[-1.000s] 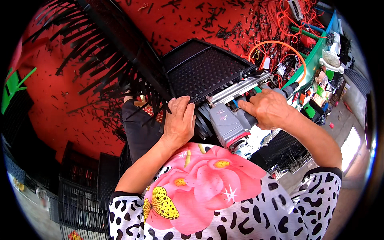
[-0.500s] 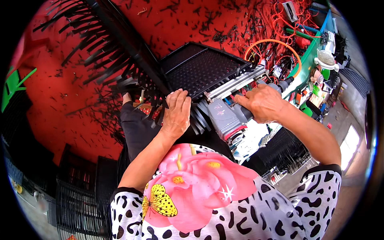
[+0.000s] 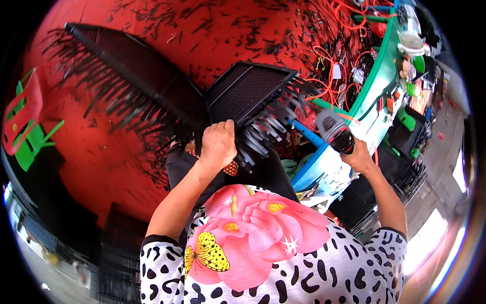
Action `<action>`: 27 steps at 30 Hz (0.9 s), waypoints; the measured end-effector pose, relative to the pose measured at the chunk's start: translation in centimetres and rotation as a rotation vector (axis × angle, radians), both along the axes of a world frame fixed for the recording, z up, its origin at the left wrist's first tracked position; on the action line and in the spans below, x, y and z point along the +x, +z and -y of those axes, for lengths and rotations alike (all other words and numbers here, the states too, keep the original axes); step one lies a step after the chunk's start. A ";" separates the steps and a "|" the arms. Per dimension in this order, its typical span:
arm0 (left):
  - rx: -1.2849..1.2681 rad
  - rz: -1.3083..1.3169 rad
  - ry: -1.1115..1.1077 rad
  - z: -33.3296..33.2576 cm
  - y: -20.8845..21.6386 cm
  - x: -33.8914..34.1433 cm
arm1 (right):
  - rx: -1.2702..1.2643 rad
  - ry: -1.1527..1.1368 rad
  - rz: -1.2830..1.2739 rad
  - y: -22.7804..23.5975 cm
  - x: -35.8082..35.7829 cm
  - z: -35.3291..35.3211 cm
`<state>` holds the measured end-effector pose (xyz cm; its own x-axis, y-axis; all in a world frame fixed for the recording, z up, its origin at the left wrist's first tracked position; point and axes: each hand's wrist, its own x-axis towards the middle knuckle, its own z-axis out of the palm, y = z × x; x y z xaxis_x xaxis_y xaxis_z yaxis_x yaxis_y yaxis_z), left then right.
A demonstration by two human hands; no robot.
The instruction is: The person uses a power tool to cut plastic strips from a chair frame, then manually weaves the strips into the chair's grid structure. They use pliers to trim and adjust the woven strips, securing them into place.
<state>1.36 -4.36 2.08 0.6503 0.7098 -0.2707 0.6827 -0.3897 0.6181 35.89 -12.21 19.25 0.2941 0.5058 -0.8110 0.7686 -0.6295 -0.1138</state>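
Observation:
My left hand (image 3: 218, 145) is closed on the lower corner of a black woven rattan-style panel (image 3: 253, 86), where it meets a second, longer panel (image 3: 136, 61) that slants to the upper left. Loose black plastic strips (image 3: 253, 137) fringe the outer edges of both. Off to the right, my right hand (image 3: 360, 156) is wrapped round a grey, red and black air staple gun (image 3: 334, 133). The gun is apart from the panels, close to the bench, and its far parts are foreshortened. Fingertips of my left hand are partly hidden against the frame.
Cut black strips lie scattered over the red floor covering (image 3: 228, 30). At the right stands a green-edged bench (image 3: 379, 88) with tools and small items; orange-red hoses (image 3: 324, 86) coil beside it. Red and green plastic chairs (image 3: 30, 126) are at the left, dark woven pieces (image 3: 121, 253) lower left.
My right hand has drawn the staple gun away from the panel's edge, out to the right, and turned it. My left hand stays at the corner; the panels swing lower and farther left in view.

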 end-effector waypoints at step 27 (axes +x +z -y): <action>-0.319 0.109 0.134 -0.9 -2.3 3.2 | 0.179 -0.871 -0.006 -11.0 3.2 22.3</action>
<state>4.59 -3.43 -0.23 0.5949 0.6813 -0.4265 0.6376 -0.0769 0.7665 39.09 -34.52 8.26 0.6298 0.2242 -0.7437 0.0246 -0.9627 -0.2694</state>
